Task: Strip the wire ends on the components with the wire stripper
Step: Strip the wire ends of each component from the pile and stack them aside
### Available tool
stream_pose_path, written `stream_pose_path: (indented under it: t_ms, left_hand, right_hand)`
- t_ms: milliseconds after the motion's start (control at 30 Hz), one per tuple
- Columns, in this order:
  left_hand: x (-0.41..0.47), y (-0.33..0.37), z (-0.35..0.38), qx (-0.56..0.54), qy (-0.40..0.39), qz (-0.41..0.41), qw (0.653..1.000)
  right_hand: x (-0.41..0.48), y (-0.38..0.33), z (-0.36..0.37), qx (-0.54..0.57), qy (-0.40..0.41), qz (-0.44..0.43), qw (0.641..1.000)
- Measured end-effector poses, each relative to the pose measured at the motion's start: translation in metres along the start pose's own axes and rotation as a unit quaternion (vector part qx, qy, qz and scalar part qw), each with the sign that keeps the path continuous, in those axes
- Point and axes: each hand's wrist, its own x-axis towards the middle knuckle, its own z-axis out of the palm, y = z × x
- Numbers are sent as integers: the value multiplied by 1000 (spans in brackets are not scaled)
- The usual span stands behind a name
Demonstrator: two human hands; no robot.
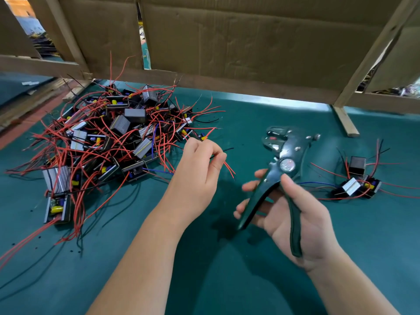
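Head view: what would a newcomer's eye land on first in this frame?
The big tangled pile of components with red wires, on the green table at the left, dominates. Next, at centre, the left hand pinches a few red wire ends while the right hand grips the black wire stripper beside it. A small group of components lies at the right.

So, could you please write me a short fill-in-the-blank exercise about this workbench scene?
1. The wire stripper is held in the person's ____ hand.
2. The left hand pinches thin red ____.
3. The bigger pile of components lies on the person's ____ side.
Missing words: right; wires; left.
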Motion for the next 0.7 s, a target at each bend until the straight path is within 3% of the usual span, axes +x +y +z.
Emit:
stream_pose_path:
  t_ms: [133, 533, 700]
  left_hand:
    - [0, 3, 2, -21, -13, 4, 1000]
    - [-5, 14, 12, -47, -67, -6, 997]
    - [-8, 20, 18, -88, -124, -55, 987]
  right_hand:
    - [0, -4, -7, 3, 8, -44, 999]
    - [2, -3, -7, -20, 16, -65, 998]
    - [5, -5, -8, -14, 38, -75, 996]
